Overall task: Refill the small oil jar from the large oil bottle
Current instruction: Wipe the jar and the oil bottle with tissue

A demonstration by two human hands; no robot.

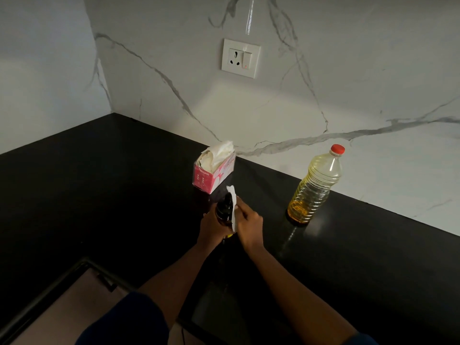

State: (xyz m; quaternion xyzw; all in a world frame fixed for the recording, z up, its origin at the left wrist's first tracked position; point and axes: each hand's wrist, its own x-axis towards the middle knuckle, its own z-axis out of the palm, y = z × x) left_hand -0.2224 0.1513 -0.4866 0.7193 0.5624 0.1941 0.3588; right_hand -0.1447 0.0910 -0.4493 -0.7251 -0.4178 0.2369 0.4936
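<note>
The small dark oil jar (224, 209), with a black top, is above the black counter, gripped from the left by my left hand (211, 227). My right hand (249, 225) holds a white tissue (233, 205) against the jar's right side. The large clear oil bottle (314, 188) stands upright to the right near the wall, red cap on, with yellow oil in its lower part. Neither hand touches it.
A pink tissue box (214, 174) with tissues sticking out stands just behind the jar. The black counter (112, 190) runs into a corner of the marble wall. A wall socket (240, 58) is above. The counter's front edge lies at lower left.
</note>
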